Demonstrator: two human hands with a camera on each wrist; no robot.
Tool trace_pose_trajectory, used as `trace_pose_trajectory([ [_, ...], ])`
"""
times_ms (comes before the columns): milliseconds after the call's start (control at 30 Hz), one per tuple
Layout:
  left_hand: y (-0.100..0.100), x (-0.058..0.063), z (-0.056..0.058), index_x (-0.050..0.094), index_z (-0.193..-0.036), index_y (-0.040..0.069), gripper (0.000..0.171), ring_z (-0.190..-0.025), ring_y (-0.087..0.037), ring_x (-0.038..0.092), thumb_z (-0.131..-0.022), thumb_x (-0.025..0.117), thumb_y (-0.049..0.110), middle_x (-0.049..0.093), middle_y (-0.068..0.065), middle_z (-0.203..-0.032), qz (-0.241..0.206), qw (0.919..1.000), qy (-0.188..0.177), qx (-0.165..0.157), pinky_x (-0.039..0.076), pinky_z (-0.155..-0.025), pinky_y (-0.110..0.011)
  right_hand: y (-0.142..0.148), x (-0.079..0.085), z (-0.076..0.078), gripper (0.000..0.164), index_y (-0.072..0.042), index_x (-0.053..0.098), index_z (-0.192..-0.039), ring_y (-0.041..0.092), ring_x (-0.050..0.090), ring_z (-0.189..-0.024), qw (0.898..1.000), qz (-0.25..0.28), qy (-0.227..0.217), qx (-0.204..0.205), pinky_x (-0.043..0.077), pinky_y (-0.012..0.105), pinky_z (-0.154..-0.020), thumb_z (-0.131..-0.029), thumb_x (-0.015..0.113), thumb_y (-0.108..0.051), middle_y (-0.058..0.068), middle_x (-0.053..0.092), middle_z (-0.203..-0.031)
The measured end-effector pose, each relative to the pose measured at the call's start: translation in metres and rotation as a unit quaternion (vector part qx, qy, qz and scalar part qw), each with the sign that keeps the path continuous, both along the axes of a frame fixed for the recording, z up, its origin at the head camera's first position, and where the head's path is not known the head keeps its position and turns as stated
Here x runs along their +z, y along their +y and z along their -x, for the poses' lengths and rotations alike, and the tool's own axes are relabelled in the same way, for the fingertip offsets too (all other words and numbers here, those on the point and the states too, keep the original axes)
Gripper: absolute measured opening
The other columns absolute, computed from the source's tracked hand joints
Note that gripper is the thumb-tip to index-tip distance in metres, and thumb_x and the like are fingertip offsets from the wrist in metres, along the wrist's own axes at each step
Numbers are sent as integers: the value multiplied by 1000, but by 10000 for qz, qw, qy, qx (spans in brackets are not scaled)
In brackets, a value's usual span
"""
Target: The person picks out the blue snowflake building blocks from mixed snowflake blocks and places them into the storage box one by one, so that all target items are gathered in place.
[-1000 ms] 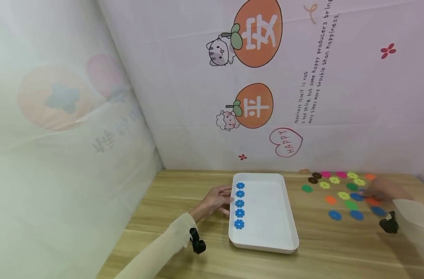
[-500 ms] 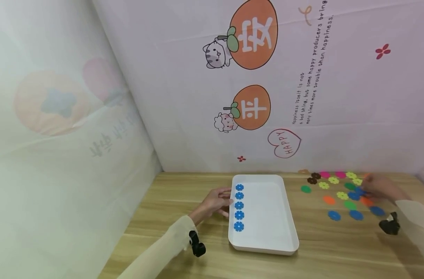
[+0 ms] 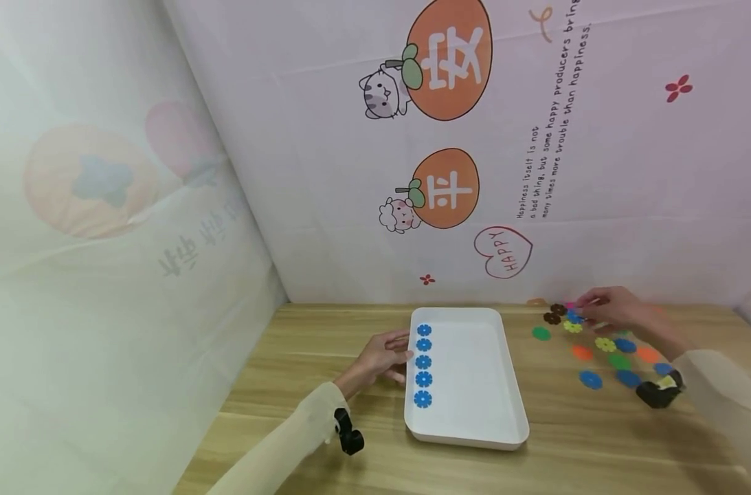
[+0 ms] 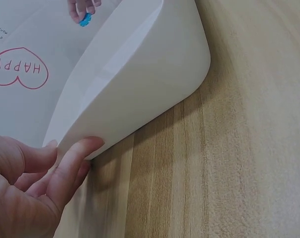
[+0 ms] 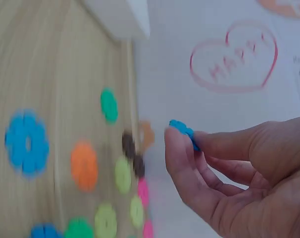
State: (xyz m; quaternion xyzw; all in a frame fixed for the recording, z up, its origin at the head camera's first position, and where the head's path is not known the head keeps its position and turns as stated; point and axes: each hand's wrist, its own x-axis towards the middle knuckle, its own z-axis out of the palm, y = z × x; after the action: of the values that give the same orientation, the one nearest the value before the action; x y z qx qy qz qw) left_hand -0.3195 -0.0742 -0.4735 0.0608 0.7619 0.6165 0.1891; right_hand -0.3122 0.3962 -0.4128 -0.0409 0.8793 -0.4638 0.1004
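Observation:
Between the thumb and fingertips of my right hand [image 3: 625, 317] is a blue snowflake disc [image 5: 183, 133], raised over the loose pieces at the right. My left hand [image 3: 378, 357] pinches the left wall of a white tray [image 3: 474, 440], thumb at the rim and fingers against the outside in the left wrist view. Inside the tray, a column of several blue snowflake discs [image 3: 423, 361] runs along its left side. The far end of the tray lies close to the wall.
Loose snowflake discs lie to the tray's right: orange [image 3: 582, 353], green [image 3: 541, 333], yellow [image 3: 605, 344], brown [image 3: 552, 318] and more blue ones [image 3: 590, 379]. A printed cloth wall [image 3: 350, 268] stands behind the wooden table [image 3: 326, 440].
My right hand has lifted the blue disc from among the pieces and carried it left, toward the tray. My left hand has stayed on the tray's wall.

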Motion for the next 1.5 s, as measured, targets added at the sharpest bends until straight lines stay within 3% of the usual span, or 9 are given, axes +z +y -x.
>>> trace_pose_trajectory([
  [400, -1, 0, 0, 51, -154, 7, 57, -116, -32, 71, -100, 70, 6, 57, -20, -151, -22, 10000, -28, 33, 68, -62, -35, -75, 6, 7, 29, 19, 52, -122, 18, 75, -85, 9903, 1128, -304, 755, 69, 42, -80, -103, 61, -1, 10, 72, -98],
  [767, 0, 0, 1, 52, -153, 7, 56, -112, -30, 73, -100, 70, 5, 59, -20, -149, -46, 10000, -47, 61, 68, -63, -35, -123, 3, 8, 30, 14, 58, -122, 33, 76, -98, 9803, 1391, -619, 1254, 65, 52, -91, -104, 65, -9, 20, 75, -107],
  [933, 0, 1, 0, 52, -153, 7, 56, -112, -30, 73, -100, 70, 5, 60, -20, -147, 17, 10000, 16, 68, 68, -63, -35, -142, -2, 8, 25, 13, 61, -120, 34, 76, -98, 9787, 1322, -814, 1340, 66, 50, -89, -104, 62, -7, 19, 75, -108],
  [1167, -1, -1, -3, 52, -153, 8, 56, -106, -29, 74, -100, 69, 5, 60, -21, -147, 82, 9999, 10, 73, 68, -62, -34, -175, -11, 0, 19, 5, 66, -114, 25, 75, -89, 9822, 806, -1152, 1244, 68, 40, -81, -102, 66, -9, 14, 76, -101],
  [1500, -1, -1, -1, 53, -153, 8, 56, -108, -29, 74, -100, 71, 7, 62, -20, -145, 100, 9999, 48, 104, 67, -61, -33, -216, -13, -9, 14, 4, 66, -108, 21, 74, -80, 9754, 784, -1353, 1555, 69, 35, -77, -98, 70, -4, 16, 73, -95],
])
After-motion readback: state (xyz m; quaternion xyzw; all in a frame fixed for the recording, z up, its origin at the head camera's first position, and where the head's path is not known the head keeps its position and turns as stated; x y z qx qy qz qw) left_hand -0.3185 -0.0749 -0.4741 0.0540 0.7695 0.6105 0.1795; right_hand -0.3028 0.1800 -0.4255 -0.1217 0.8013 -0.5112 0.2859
